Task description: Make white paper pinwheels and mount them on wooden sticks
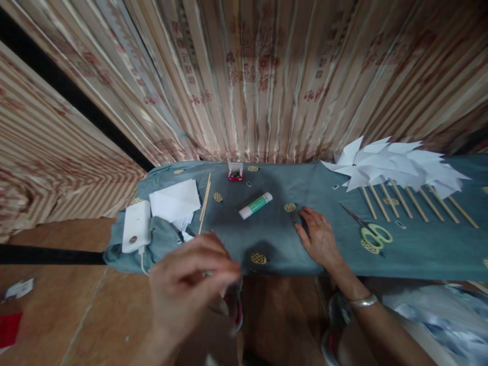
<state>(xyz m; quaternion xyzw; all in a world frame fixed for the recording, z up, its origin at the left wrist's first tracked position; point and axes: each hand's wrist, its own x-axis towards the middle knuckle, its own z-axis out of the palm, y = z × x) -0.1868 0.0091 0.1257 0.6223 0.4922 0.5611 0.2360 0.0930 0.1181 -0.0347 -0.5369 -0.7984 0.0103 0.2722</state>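
Note:
My left hand [190, 287] is raised close to the camera over the front edge of the cloth, blurred, its fingers pinched together; anything between them is too small to make out. Flat on the blue-green cloth [229, 244] rests my right hand [318, 236], fingers apart and holding nothing. Left of it lies a green and white glue stick [255, 205]. Behind the glue stick stands an open red box [235, 174] of small dark items. To the right of my right hand are scissors [369, 231] with light green handles.
Several white paper pinwheels [396, 162] on wooden sticks lie at the right. On the left are white paper sheets [175, 201], thin wooden sticks [205, 203] and a white device [136, 226] with a cable. A pleated curtain [259, 86] hangs behind.

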